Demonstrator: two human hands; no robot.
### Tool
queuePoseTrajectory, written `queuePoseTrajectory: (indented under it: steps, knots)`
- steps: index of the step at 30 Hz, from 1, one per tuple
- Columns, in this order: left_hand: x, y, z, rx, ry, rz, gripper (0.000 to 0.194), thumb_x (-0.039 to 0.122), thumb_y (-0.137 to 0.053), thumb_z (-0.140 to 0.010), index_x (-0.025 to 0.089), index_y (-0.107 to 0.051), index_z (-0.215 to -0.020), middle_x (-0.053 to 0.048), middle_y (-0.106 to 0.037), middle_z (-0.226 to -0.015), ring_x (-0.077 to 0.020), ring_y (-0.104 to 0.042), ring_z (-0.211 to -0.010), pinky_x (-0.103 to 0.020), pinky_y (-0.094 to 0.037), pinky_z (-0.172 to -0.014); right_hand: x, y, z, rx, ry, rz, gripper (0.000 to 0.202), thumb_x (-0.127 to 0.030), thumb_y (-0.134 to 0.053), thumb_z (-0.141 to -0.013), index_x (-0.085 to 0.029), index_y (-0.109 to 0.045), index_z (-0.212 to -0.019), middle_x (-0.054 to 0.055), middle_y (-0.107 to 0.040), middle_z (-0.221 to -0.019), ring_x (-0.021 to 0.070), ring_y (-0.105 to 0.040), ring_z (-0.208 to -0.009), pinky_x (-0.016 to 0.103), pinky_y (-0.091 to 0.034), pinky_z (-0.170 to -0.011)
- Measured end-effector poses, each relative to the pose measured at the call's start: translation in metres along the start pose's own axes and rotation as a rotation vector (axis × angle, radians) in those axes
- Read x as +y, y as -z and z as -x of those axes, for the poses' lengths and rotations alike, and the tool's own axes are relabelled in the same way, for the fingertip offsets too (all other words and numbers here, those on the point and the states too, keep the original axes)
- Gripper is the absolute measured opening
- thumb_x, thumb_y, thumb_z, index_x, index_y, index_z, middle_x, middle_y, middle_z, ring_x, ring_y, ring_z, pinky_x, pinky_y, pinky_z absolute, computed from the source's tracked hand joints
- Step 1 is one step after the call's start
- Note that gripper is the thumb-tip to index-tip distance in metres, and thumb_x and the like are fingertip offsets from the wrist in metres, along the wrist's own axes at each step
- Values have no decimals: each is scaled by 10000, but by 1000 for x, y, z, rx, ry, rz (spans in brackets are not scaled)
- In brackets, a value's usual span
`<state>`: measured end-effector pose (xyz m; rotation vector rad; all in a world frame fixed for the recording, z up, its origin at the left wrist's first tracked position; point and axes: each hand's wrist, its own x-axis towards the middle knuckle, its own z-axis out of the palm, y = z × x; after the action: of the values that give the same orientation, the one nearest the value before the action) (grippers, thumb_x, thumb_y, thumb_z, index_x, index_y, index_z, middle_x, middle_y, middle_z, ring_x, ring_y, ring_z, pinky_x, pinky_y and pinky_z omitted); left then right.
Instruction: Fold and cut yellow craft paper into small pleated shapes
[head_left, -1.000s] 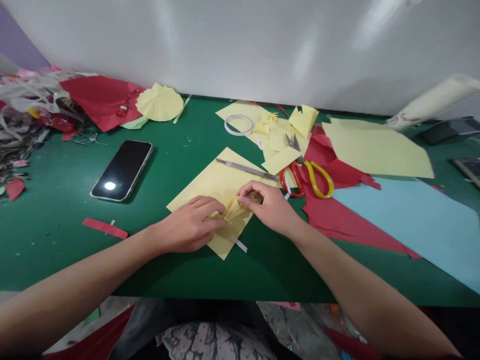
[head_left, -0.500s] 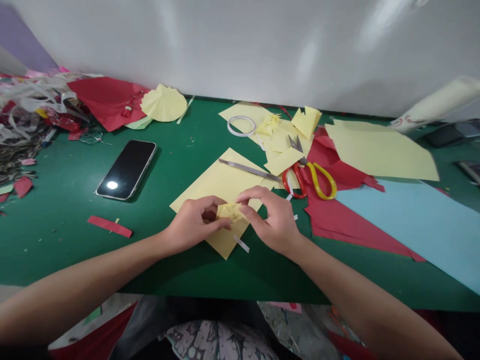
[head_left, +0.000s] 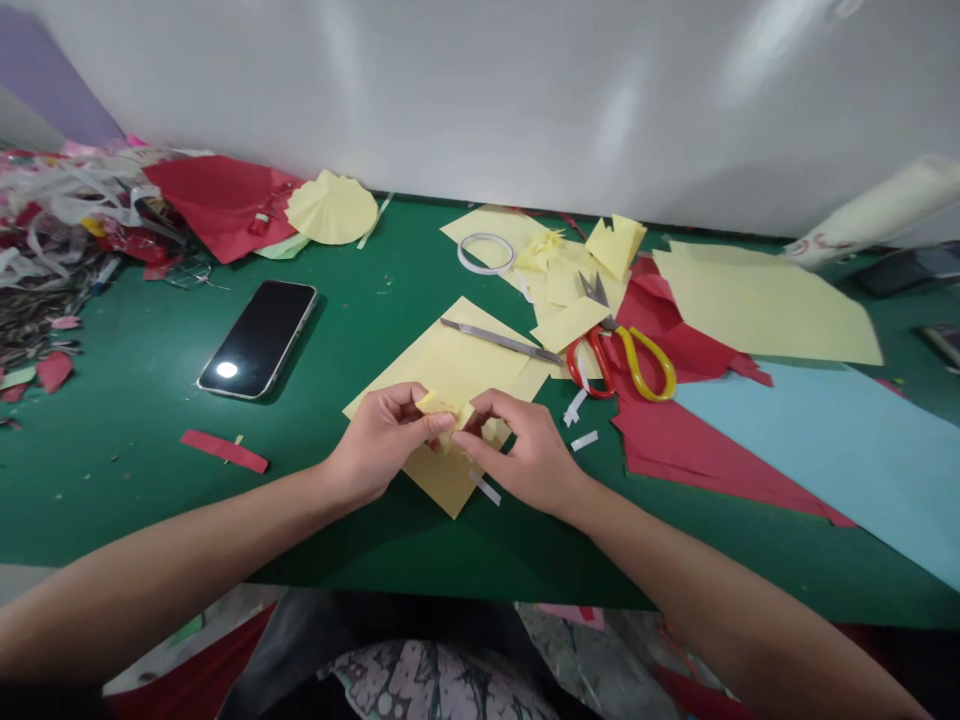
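Green tabletop (head_left: 375,300) set against plain grey-white wall (head_left: 480,110). Left hand (head_left: 375,442): thumb and fingers clamped on small folded pale-yellow paper piece (head_left: 433,402), above flat yellow paper sheet (head_left: 454,362), sheet corner toward tabletop's front edge. Piece lies between hands, visible length roughly parallel to front edge; left hand nearer. Right hand (head_left: 531,455): fingertips at piece's right end; pinch cannot be confirmed.
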<state>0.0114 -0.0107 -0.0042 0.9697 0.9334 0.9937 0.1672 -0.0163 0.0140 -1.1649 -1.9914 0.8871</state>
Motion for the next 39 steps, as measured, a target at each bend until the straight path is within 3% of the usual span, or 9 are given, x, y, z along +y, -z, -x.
queuePoseTrajectory:
  steps: [7, 14, 21, 27, 32, 39]
  knots:
    - [-1, -2, -2, 27, 103, 139, 134, 242, -662, -642, 130, -633, -710, 3, -615, -737, -81, -583, -687, -196, -512, -662, 6, 0, 0, 115, 49, 10, 40, -165, -490, -762, -178, -493, -724, -24, -541, -665, 76, -500, -617, 187, -390, -563]
    - [-2, -1, -4, 43, 126, 153, 183, 212, -695, -603, 125, -600, -734, 10, -601, -720, -75, -594, -658, -187, -520, -653, 7, 2, 0, 106, 43, -16, 23, -172, -501, -763, -175, -506, -741, -19, -547, -677, 79, -502, -624, 189, -397, -562]
    - [-1, 0, -4, -27, 76, 117, 148, 178, -654, -651, 128, -569, -761, 4, -595, -744, -72, -581, -677, -183, -511, -649, 6, 2, 1, 91, 41, -23, 40, -169, -484, -772, -171, -500, -735, -15, -538, -670, 77, -496, -608, 184, -397, -541]
    - [0, -1, -3, -49, 15, 93, 282, 119, -640, -649, 163, -485, -881, 5, -609, -785, -92, -590, -729, -192, -488, -659, 8, -1, 1, 99, 238, 120, 29, -173, -527, -751, -163, -508, -731, 5, -540, -670, 91, -490, -599, 233, -415, -591]
    - [1, 0, -2, -105, 30, 156, 322, 132, -626, -679, 190, -431, -929, -11, -636, -844, -113, -600, -797, -190, -477, -656, 13, -3, 2, 155, 423, 285, 23, -178, -530, -766, -160, -531, -780, 38, -583, -720, 124, -527, -706, 266, -420, -647]
    - [0, 1, 0, -214, 45, 150, 204, 140, -595, -712, 174, -499, -888, -32, -617, -961, -116, -564, -916, -186, -452, -745, 17, -3, 3, 223, 460, 356, 12, -175, -539, -761, -172, -527, -763, 26, -587, -701, 130, -536, -718, 268, -413, -653]
